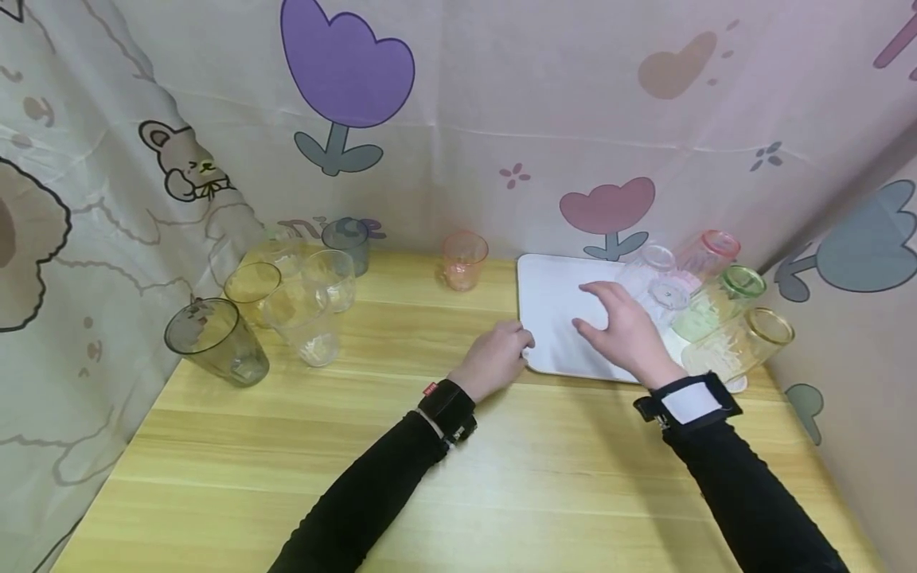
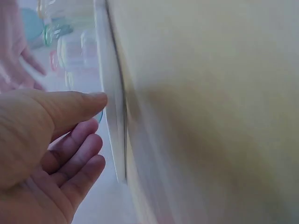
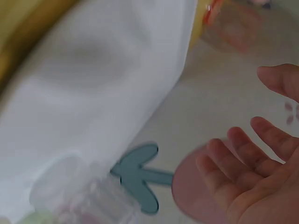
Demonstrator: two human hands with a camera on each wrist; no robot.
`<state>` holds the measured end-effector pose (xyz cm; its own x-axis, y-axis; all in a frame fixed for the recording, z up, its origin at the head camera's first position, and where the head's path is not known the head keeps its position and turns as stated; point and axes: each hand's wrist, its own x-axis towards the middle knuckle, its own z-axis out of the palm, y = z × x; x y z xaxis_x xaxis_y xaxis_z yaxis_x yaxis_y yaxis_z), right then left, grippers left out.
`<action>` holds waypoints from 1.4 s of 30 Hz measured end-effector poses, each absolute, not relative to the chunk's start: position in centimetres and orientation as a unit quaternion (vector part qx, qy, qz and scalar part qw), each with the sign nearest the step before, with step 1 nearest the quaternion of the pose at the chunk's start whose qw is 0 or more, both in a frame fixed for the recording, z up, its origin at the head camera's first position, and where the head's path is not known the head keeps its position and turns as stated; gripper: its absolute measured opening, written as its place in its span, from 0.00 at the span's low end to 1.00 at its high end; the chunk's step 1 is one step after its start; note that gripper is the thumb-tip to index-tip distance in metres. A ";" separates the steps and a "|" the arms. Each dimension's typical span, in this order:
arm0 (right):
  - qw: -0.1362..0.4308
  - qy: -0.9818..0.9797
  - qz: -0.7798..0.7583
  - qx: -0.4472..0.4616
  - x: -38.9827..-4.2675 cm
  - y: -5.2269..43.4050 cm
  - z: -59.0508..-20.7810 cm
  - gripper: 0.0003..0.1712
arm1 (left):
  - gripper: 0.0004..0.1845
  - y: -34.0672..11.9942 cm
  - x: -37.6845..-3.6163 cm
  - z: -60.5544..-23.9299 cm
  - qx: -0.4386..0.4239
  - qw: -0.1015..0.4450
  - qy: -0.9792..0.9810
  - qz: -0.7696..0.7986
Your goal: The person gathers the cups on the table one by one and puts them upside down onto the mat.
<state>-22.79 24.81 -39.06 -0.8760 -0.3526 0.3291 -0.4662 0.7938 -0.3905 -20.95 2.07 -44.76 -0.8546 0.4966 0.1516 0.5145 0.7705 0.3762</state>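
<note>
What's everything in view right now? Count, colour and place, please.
Table: 1, light wood, beneath everything
Tray: 1, white, table's right
Tray cups: 5, two clear, pink, green, yellow, tray's right end
Lone cup: 1, pinkish orange, left of tray
Left cups: 6, dark grey, yellow, blue-grey, three near-clear, table's left
Curtain: count unclear, white, printed, around table
Straps: 2, mostly black, wrists
Sleeves: 2, black, arms
Left hand: 1, bare, tray's left edge
Right hand: 1, bare, over tray

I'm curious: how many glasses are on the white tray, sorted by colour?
Clear glasses: 2
Red glass: 1
Green glass: 1
Yellow glass: 1
Total on the white tray: 5
</note>
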 end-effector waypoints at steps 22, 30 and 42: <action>-0.009 -0.950 0.203 0.235 -21.4 19.5 -43.9 0.08 | 0.42 -4.3 -26.0 -43.5 0.012 0.209 -0.816 -0.538; 0.002 -0.949 0.183 0.256 -21.2 18.8 -44.1 0.02 | 0.59 -5.2 -28.7 -44.5 0.082 0.154 -0.814 -0.554; -0.023 -0.957 0.176 0.231 -21.1 18.3 -43.5 0.02 | 0.60 -5.2 -31.7 -45.0 0.099 0.072 -0.830 -0.545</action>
